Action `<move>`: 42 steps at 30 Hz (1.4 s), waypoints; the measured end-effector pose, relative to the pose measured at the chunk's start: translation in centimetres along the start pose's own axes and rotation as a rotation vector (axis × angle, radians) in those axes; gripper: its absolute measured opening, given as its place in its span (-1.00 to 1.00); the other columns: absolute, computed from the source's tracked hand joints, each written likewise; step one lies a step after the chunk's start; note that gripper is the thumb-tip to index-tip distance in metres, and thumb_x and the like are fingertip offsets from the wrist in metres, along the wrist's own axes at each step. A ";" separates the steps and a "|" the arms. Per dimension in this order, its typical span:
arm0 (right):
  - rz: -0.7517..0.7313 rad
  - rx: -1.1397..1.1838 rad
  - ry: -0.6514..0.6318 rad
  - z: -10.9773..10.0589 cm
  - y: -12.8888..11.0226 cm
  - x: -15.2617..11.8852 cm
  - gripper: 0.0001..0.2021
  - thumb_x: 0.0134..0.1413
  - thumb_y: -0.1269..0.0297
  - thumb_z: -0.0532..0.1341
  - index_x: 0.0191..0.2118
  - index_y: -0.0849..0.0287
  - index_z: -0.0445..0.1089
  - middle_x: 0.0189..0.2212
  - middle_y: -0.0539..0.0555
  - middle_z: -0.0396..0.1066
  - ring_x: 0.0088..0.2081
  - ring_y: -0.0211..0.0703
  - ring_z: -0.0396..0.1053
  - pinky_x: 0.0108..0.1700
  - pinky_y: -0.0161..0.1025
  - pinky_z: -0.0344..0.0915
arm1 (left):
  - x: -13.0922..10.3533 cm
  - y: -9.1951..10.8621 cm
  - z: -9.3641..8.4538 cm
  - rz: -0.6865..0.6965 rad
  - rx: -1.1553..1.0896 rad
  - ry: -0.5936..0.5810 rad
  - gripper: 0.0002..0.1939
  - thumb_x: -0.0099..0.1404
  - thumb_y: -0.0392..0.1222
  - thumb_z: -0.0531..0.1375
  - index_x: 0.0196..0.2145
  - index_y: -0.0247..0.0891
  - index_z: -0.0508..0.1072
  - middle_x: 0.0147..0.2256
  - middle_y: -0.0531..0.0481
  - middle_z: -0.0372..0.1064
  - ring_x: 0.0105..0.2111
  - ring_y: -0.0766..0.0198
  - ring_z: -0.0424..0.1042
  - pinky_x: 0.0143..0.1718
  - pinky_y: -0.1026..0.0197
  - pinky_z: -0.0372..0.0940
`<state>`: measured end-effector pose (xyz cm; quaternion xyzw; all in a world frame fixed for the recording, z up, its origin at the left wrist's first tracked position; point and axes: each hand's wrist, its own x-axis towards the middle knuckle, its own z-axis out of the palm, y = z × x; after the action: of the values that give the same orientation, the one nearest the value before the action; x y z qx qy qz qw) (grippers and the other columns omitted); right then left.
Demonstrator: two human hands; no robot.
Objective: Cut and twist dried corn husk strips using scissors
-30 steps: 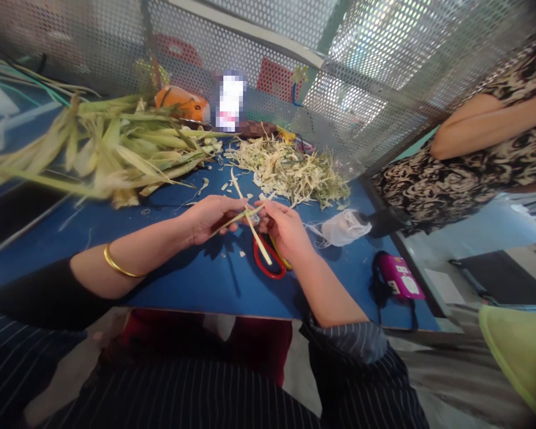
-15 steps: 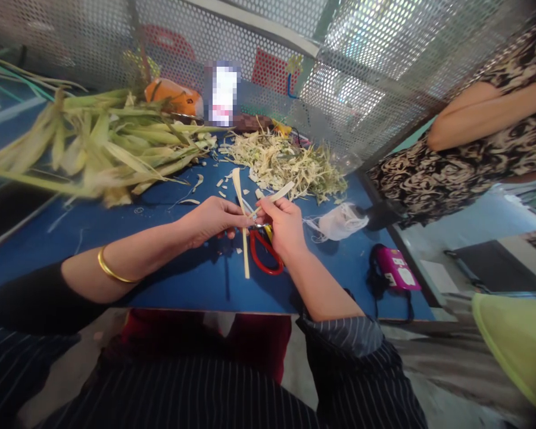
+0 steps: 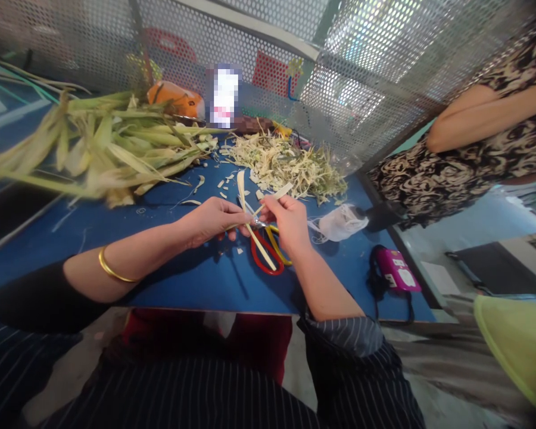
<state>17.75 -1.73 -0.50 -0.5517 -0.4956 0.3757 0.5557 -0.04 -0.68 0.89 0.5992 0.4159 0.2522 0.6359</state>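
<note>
My left hand (image 3: pixel 218 220) pinches pale husk strips (image 3: pixel 262 247) where they cross, above the blue tabletop (image 3: pixel 170 280). Close beside it, my right hand (image 3: pixel 290 221) grips the upper end of another pale strip (image 3: pixel 283 190), which slants up to the right past its fingers. Beneath the strips and between the hands lie scissors (image 3: pixel 274 267) with one red and one yellow handle. Their blades are partly covered by the hands and strips.
Long green husks (image 3: pixel 129 149) are heaped at the left, shredded strips (image 3: pixel 290 164) behind my hands. White thread (image 3: pixel 343 223) and a magenta pouch (image 3: pixel 395 269) lie right. A bright phone (image 3: pixel 224 96) stands at the back. A person's arm (image 3: pixel 486 119) shows at the right.
The long strip's lower end has swung right, from upright to slanting across the red handle. My right hand has shifted slightly right, and more of the yellow handle shows.
</note>
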 end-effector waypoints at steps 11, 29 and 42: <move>-0.337 -0.474 -0.305 0.1 -1.5 -1.2 -0.81 0.09 0.19 0.22 -0.46 0.14 0.45 -0.43 0.00 0.46 -0.32 -0.20 0.37 -0.12 -0.19 0.25 | -0.4 0.0 0.7 0.004 0.150 -0.102 -0.62 0.15 0.10 0.22 -0.56 -0.31 0.45 -0.60 0.00 0.38 -0.69 0.46 0.19 -0.70 0.37 0.00; -0.432 -0.650 -0.432 -3.0 -2.8 0.4 -0.81 0.15 0.12 0.18 -0.36 0.05 0.48 -0.39 -0.03 0.51 -0.33 -0.19 0.38 0.02 -0.09 0.16 | -0.1 0.6 0.0 -0.108 -0.165 0.000 -0.75 0.12 -0.02 0.28 -0.48 -0.28 0.55 -0.59 -0.03 0.40 -0.64 0.41 0.27 -0.69 0.35 0.03; -0.367 -0.442 0.181 -3.3 -1.0 1.3 -0.82 0.07 0.27 0.19 -0.21 0.14 0.44 -0.22 0.11 0.48 -0.14 -0.08 0.41 -0.03 -0.08 0.29 | 0.2 1.0 -0.5 0.000 -0.502 0.083 -0.78 0.23 -0.27 0.24 -0.16 -0.38 0.53 -0.21 -0.21 0.54 -0.27 0.27 0.53 -0.22 0.29 0.40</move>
<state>21.06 -1.37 1.01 -0.5920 -0.6052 0.1012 0.5225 -0.19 -0.09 1.80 0.4118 0.3662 0.3720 0.7470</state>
